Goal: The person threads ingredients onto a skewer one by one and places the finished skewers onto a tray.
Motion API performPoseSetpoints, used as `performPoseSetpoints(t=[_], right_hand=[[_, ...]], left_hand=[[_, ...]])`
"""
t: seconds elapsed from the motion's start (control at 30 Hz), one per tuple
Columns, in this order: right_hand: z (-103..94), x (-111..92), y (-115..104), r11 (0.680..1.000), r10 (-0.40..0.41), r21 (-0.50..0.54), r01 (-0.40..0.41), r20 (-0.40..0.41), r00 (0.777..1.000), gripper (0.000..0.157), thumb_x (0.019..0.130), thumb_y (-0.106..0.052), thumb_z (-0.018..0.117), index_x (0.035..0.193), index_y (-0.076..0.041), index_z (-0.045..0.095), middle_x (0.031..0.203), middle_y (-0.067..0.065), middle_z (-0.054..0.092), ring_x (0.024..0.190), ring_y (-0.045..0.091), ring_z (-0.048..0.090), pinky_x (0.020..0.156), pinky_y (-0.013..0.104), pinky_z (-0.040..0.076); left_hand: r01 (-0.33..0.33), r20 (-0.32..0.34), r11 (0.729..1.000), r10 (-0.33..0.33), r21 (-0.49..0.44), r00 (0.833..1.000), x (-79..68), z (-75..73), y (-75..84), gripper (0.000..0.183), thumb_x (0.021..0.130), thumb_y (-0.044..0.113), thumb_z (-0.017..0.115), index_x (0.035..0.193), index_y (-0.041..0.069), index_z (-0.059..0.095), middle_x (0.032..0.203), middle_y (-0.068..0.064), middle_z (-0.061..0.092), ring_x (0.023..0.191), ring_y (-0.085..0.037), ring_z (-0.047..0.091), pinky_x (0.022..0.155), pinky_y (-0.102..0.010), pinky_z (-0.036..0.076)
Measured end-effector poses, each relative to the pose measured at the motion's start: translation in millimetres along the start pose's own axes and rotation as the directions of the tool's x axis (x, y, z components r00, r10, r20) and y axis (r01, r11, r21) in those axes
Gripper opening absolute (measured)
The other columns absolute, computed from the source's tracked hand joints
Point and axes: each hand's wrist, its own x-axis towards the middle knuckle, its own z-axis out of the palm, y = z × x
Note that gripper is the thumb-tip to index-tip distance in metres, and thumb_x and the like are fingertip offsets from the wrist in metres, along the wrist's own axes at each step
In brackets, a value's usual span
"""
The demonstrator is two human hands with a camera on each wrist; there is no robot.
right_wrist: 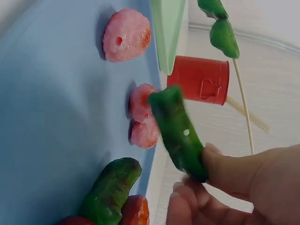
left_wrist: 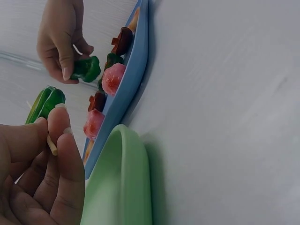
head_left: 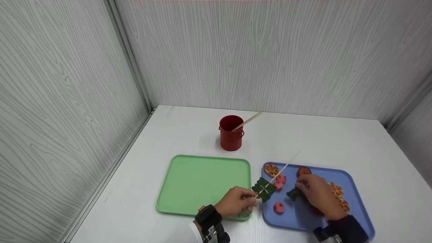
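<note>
My left hand [head_left: 238,202] pinches a thin wooden skewer [head_left: 283,169] near its lower end, between thumb and fingers. Several green pepper pieces [head_left: 264,189] are threaded on it just beyond the fingertips, and the bare tip slants up to the right. Over the blue tray [head_left: 290,221], my right hand [head_left: 319,194] holds a loose green pepper piece [right_wrist: 176,136] by one end, with a small pale hole in its side. This piece is apart from the skewer. Another green pepper [right_wrist: 110,190] lies on the tray beneath.
Pink balls [head_left: 278,207], lotus root slices [head_left: 271,169] and a brown round piece [head_left: 303,171] lie in the blue tray. To its left is a green tray [head_left: 206,175]. Behind stands a red bucket [head_left: 231,140] with spare skewers [head_left: 249,119] leaning in it.
</note>
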Motion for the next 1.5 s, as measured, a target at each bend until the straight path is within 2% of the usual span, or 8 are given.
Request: performPoseSetpoints(t=[0.43, 0.77, 0.83, 0.9, 1.07, 1.17, 1.3, 1.5], right_hand=[[-11.4, 5, 9, 0.986, 0.104, 0.159, -0.049, -0.361, 0.927, 0.016, 0.093, -0.012, 0.067, 0.106, -0.005, 0.073, 0.087, 0.010, 0.072, 0.072, 0.016, 0.063, 0.060, 0.020, 0.044], [-14.7, 11, 12, 0.894, 0.287, 0.422, -0.152, -0.276, 0.917, 0.032, 0.099, -0.023, 0.059, 0.123, -0.003, 0.065, 0.116, 0.015, 0.066, 0.086, -0.002, 0.064, 0.061, 0.017, 0.049], [-17.1, 12, 12, 0.821, 0.347, 0.543, -0.178, -0.227, 0.910, 0.035, 0.098, -0.025, 0.060, 0.125, -0.003, 0.064, 0.115, 0.010, 0.065, 0.088, -0.003, 0.065, 0.070, 0.013, 0.050], [-20.4, 12, 11, 0.695, 0.411, 0.692, -0.196, -0.158, 0.898, 0.037, 0.096, -0.026, 0.064, 0.125, -0.003, 0.063, 0.111, 0.003, 0.066, 0.089, 0.000, 0.067, 0.077, 0.012, 0.050], [-26.1, 16, 6, 0.219, 0.517, 0.968, -0.121, -0.010, 0.856, 0.018, 0.089, -0.014, 0.071, 0.106, -0.008, 0.073, 0.098, -0.004, 0.067, 0.088, 0.008, 0.070, 0.080, 0.021, 0.054], [-27.3, 17, 5, 0.035, 0.519, 0.997, -0.062, 0.035, 0.854, 0.007, 0.088, -0.007, 0.071, 0.093, -0.009, 0.075, 0.096, 0.000, 0.068, 0.086, 0.012, 0.071, 0.080, 0.025, 0.055], [-28.2, 17, 5, -0.071, 0.494, 0.996, -0.059, 0.087, 0.865, 0.006, 0.088, -0.006, 0.070, 0.090, -0.008, 0.075, 0.096, 0.002, 0.068, 0.086, 0.014, 0.071, 0.082, 0.025, 0.055], [-26.7, 15, 4, -0.091, 0.468, 0.993, -0.073, 0.107, 0.877, 0.008, 0.090, -0.007, 0.068, 0.092, -0.008, 0.075, 0.099, 0.001, 0.068, 0.088, 0.013, 0.071, 0.083, 0.024, 0.054]], left_hand=[[0.001, 0.001, 1.000, -0.001, 0.012, 1.000, 0.4, 0.4, -0.9, 0.019, 0.094, 0.001, 0.061, 0.110, -0.001, 0.071, 0.087, -0.011, 0.071, 0.062, -0.006, 0.060, 0.055, -0.016, 0.047], [0.006, -0.003, 1.000, -0.006, 0.011, 1.000, -2.3, -4.1, -4.0, 0.020, 0.093, 0.001, 0.063, 0.110, 0.000, 0.072, 0.085, -0.010, 0.071, 0.062, -0.005, 0.060, 0.057, -0.015, 0.049], [0.010, 0.003, 1.000, -0.010, 0.011, 1.000, -3.2, -4.5, -3.9, 0.020, 0.093, 0.001, 0.063, 0.110, 0.000, 0.072, 0.084, -0.007, 0.071, 0.062, -0.005, 0.060, 0.057, -0.015, 0.049], [0.013, 0.008, 1.000, -0.013, 0.012, 1.000, -4.3, -4.9, -2.9, 0.019, 0.093, 0.001, 0.063, 0.109, 0.000, 0.072, 0.083, -0.006, 0.071, 0.062, -0.005, 0.060, 0.057, -0.015, 0.048], [-0.003, 0.018, 0.999, 0.003, 0.033, 1.000, -5.8, -6.4, -2.7, 0.019, 0.093, 0.001, 0.062, 0.109, 0.000, 0.073, 0.083, -0.007, 0.071, 0.062, -0.004, 0.060, 0.056, -0.014, 0.046], [-0.007, 0.017, 0.999, 0.007, 0.040, 1.000, -5.5, -5.9, -3.2, 0.019, 0.094, 0.001, 0.062, 0.110, -0.001, 0.072, 0.084, -0.009, 0.072, 0.062, -0.004, 0.060, 0.056, -0.014, 0.046], [0.002, 0.007, 0.999, -0.002, 0.035, 1.000, -5.6, -4.9, -2.8, 0.019, 0.093, 0.001, 0.063, 0.110, -0.002, 0.072, 0.085, -0.009, 0.072, 0.062, -0.004, 0.060, 0.057, -0.014, 0.047], [0.017, 0.000, 1.000, -0.017, 0.022, 1.000, -5.9, -4.0, -3.0, 0.019, 0.092, 0.002, 0.064, 0.109, 0.000, 0.073, 0.086, -0.010, 0.072, 0.062, -0.004, 0.060, 0.057, -0.014, 0.048]])
